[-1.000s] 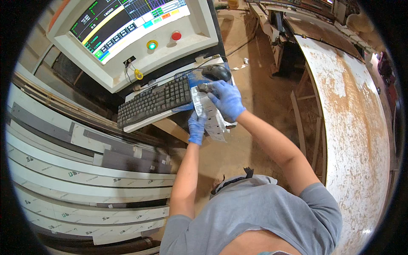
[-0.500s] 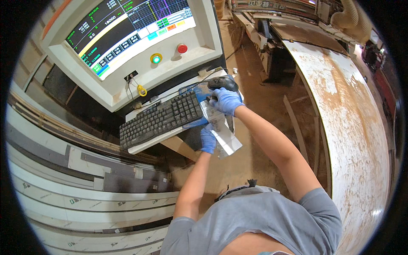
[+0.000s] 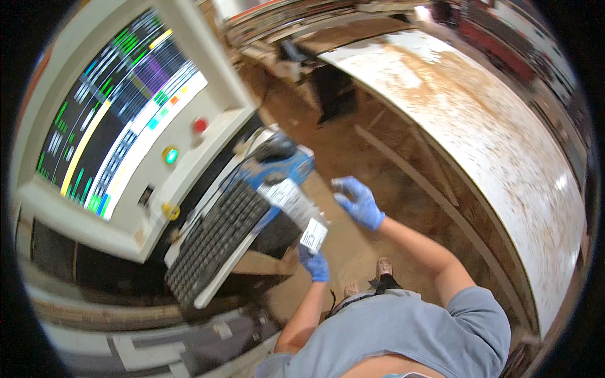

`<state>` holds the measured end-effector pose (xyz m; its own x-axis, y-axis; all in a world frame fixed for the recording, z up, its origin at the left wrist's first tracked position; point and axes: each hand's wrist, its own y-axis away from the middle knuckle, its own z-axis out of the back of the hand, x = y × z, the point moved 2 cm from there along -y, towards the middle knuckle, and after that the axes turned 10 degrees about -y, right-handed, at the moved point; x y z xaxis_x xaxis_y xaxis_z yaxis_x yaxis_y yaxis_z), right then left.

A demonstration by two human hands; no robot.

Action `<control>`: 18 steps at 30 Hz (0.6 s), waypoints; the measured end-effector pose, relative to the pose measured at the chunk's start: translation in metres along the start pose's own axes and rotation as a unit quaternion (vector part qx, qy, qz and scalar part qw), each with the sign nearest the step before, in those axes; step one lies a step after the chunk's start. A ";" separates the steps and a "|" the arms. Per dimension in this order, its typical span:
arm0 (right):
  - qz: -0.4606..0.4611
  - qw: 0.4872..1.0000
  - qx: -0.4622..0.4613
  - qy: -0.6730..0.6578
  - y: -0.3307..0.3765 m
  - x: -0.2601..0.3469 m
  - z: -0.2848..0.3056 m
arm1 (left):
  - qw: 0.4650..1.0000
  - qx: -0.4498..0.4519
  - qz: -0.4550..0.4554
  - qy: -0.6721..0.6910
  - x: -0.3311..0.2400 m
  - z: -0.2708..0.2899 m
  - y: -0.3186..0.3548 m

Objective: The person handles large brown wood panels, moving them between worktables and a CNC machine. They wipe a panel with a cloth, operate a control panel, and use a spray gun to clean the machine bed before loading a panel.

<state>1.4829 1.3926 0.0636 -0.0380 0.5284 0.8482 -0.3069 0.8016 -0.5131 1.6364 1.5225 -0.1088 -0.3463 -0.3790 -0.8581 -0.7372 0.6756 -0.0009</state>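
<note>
My left hand (image 3: 314, 263), in a blue glove, is closed on the lower end of a strip of white printed labels (image 3: 296, 206). The strip runs up across the shelf's edge to a blue mouse pad (image 3: 296, 167). A black computer mouse (image 3: 276, 147) rests on the pad's far part. My right hand (image 3: 359, 203), also gloved in blue, is in the air to the right of the strip, fingers and thumb apart, with nothing seen in it. Left of the strip lies a black keyboard (image 3: 217, 242) on the same narrow shelf.
A control cabinet (image 3: 189, 142) with a lit screen, a red knob (image 3: 200, 124) and a glowing green button (image 3: 171, 155) stands at the left. A long white dusty board (image 3: 466, 113) lies on the machine bed at the right. Grey and white panels (image 3: 151, 353) are at the lower left.
My right hand has left the labels beside the mouse and moved away to the right, opening. My left hand still holds the strip. The view has turned, so the cabinet sits further left.
</note>
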 end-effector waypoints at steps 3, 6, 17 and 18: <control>-0.209 0.977 -0.047 0.009 0.114 -0.057 0.060 | 0.960 0.190 0.134 -0.157 0.046 -0.017 0.035; -0.354 0.930 -0.094 -0.002 0.242 -0.062 0.111 | 0.878 0.332 0.154 -0.310 0.061 -0.067 0.082; -0.421 0.687 -0.591 0.023 0.626 0.050 0.189 | 0.668 0.699 0.227 -0.118 0.082 -0.276 0.368; -0.411 0.670 -0.617 0.033 0.654 0.065 0.194 | 0.650 0.707 0.258 -0.105 0.068 -0.296 0.410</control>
<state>1.0957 1.8969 -0.1918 -0.2840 -0.2556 0.9241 0.8234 0.4288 0.3717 1.1389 1.5868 -0.0158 -0.1403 0.1228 -0.9825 0.7677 0.6402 -0.0296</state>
